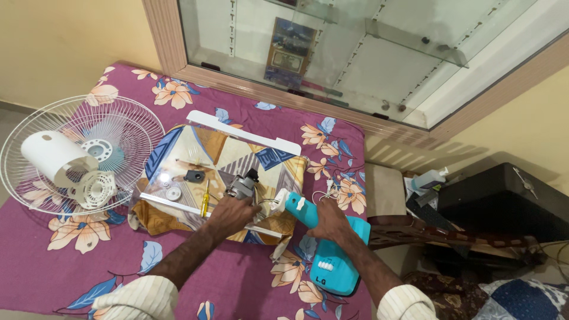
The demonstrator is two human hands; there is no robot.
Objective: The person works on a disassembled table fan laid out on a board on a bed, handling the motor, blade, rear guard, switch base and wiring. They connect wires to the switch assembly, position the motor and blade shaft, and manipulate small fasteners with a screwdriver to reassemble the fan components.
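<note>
My left hand [232, 214] rests on a clear panel [178, 151] laid over a patterned pillow, fingers curled right beside the grey fan motor [241, 186] and its wires. My right hand [329, 220] grips the neck of the turquoise fan stand [333, 261], which lies on the purple floral bedsheet. A yellow-handled screwdriver [205, 199] lies just left of my left hand. A small black part [194, 175] and a small white round part [173, 193] sit further left on the panel.
A white wire fan guard [127, 127] lies at the left with a white motor cover [53, 155] and a vented white housing [95, 189] on it. A glass-fronted cabinet [355, 53] rises behind the bed. A black case [504, 204] and a bottle [428, 179] stand at the right.
</note>
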